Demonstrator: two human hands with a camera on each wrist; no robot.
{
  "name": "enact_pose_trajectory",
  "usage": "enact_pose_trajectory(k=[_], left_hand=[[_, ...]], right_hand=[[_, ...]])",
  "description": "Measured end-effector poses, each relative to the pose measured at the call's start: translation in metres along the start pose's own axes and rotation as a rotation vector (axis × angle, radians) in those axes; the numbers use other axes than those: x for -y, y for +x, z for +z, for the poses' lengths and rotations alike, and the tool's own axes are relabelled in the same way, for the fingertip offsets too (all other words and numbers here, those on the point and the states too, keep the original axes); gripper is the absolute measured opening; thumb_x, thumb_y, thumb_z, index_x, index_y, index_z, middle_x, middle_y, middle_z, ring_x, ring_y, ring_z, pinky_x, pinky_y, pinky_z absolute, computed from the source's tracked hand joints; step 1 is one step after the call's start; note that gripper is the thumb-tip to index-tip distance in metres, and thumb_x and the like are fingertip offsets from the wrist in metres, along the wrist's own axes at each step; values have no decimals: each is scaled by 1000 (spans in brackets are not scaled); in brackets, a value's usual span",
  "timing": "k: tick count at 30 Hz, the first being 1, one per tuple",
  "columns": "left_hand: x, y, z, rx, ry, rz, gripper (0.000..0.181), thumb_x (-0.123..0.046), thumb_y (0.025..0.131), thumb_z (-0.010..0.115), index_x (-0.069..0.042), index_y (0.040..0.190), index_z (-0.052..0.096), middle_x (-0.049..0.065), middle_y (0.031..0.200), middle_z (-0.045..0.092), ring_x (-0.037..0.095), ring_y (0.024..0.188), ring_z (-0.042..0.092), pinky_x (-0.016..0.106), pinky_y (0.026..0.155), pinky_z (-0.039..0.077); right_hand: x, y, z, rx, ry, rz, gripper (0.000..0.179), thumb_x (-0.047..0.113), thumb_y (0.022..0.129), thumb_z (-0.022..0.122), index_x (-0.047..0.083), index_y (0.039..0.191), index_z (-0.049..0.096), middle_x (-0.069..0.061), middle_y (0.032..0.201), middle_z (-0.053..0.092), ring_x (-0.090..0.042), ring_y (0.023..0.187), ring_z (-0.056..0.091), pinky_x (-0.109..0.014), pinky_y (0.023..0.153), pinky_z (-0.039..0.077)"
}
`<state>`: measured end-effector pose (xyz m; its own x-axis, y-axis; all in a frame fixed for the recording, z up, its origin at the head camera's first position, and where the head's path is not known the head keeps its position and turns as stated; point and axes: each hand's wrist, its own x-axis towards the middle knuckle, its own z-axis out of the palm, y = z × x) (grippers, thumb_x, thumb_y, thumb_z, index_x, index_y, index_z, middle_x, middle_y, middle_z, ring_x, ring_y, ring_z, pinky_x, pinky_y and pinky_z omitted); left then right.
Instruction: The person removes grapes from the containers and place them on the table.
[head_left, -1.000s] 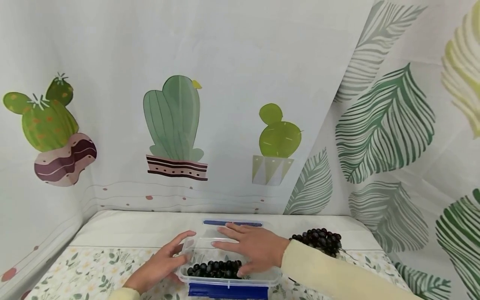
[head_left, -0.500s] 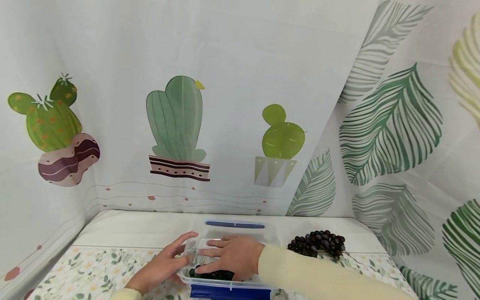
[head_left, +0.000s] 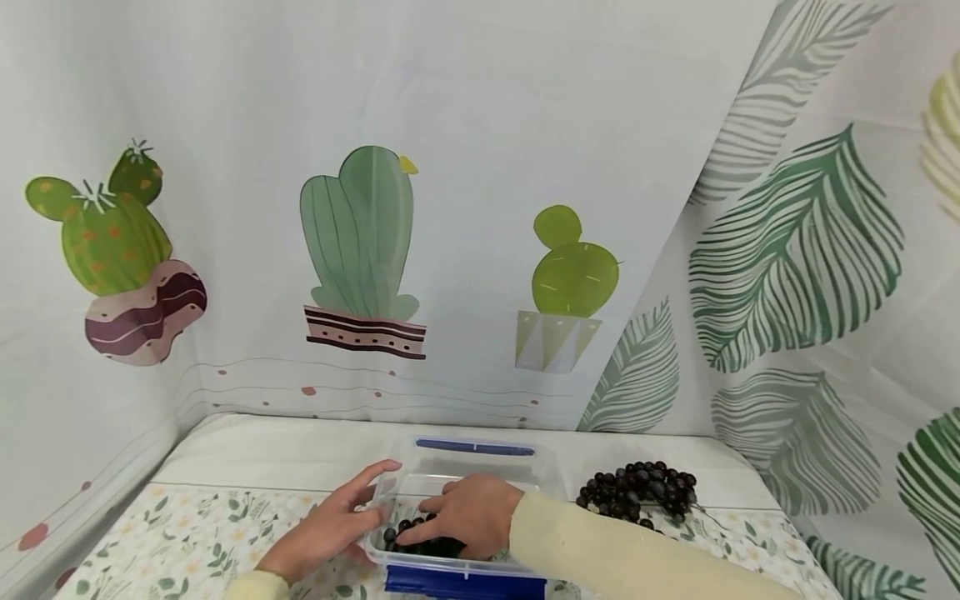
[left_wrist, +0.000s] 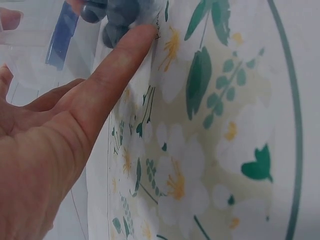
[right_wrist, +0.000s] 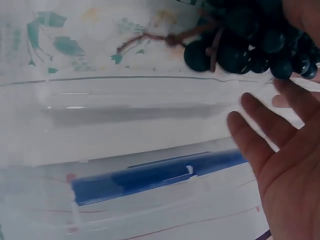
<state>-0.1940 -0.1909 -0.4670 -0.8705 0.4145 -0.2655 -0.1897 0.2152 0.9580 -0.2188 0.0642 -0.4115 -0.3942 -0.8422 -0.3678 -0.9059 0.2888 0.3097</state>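
A clear plastic food box point(head_left: 450, 567) with blue latches stands on the flowered cloth, holding a bunch of dark grapes point(head_left: 392, 537). My right hand point(head_left: 480, 512) reaches down into the box over this bunch. In the right wrist view, the thumb lies against the grapes point(right_wrist: 235, 47) and the spread fingers point(right_wrist: 252, 142) extend on their other side, one touching them. Beside the box's left wall rests my left hand point(head_left: 326, 525), its thumb and fingers extended along the plastic. The left wrist view has its thumb point(left_wrist: 112, 75) near grapes seen through the wall.
A second bunch of dark grapes point(head_left: 645, 487) lies on the cloth to the right of the box, behind my right sleeve point(head_left: 600, 533). A printed curtain point(head_left: 465, 250) with cacti and leaves hangs behind the table.
My right hand has moved left and down into the box, onto the grapes, and its fingers have bent downward. The left hand stays beside the box.
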Motion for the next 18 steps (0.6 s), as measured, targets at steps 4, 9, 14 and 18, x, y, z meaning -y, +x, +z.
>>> enact_pose_trajectory(k=[4,9,14,18], left_hand=[[-2,1,0,6,1,-3,65,-28,108,54,-26,167,25,41,168,1,65,153,7,56,73,65],[-6,1,-2,-8,7,-1,66,-29,107,57,-28,166,27,38,169,1,62,154,4,54,71,65],[-4,1,-1,-23,9,4,66,-25,106,59,-29,165,29,39,169,3,63,154,7,53,70,65],[-3,0,1,-32,18,0,66,-25,105,59,-29,165,30,40,168,6,63,153,9,53,70,65]], right_hand=[[-3,-3,4,38,104,73,86,41,95,76,60,159,21,19,139,61,-5,64,56,-21,44,39],[-1,-2,3,66,146,107,92,37,95,78,59,160,17,16,125,65,-8,47,45,-23,40,37],[4,4,7,31,105,74,88,32,96,77,57,160,22,13,124,63,-5,63,55,-20,49,46],[4,6,11,-8,89,31,82,32,95,78,56,157,30,12,118,61,-3,71,54,-18,56,48]])
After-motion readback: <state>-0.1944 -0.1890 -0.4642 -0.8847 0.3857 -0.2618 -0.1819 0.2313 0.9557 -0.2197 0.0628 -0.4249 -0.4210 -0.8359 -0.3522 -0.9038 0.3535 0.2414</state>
